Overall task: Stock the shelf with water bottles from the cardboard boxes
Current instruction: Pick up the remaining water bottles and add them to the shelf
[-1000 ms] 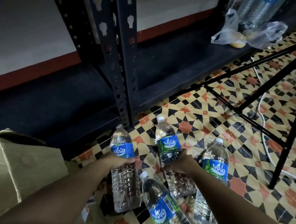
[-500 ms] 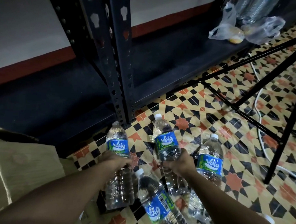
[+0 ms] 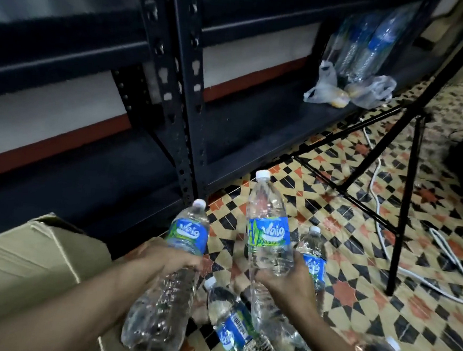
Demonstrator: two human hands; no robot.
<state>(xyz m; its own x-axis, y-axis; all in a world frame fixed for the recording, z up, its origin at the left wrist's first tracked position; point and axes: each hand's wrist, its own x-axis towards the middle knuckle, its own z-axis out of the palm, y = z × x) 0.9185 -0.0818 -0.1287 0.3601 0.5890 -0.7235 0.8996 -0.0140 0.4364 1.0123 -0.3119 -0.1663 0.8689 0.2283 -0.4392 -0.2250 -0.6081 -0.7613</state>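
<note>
Water bottle [image 3: 189, 231] clasped in left hand [image 3: 164, 259], second water bottle [image 3: 268, 232] clasped in right hand [image 3: 285, 284], shelf [image 3: 255, 130] ahead of both hands

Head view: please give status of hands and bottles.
Left hand grips left bottle; right hand grips right bottle. Neither on shelf yet. Shelf post ahead.
</note>
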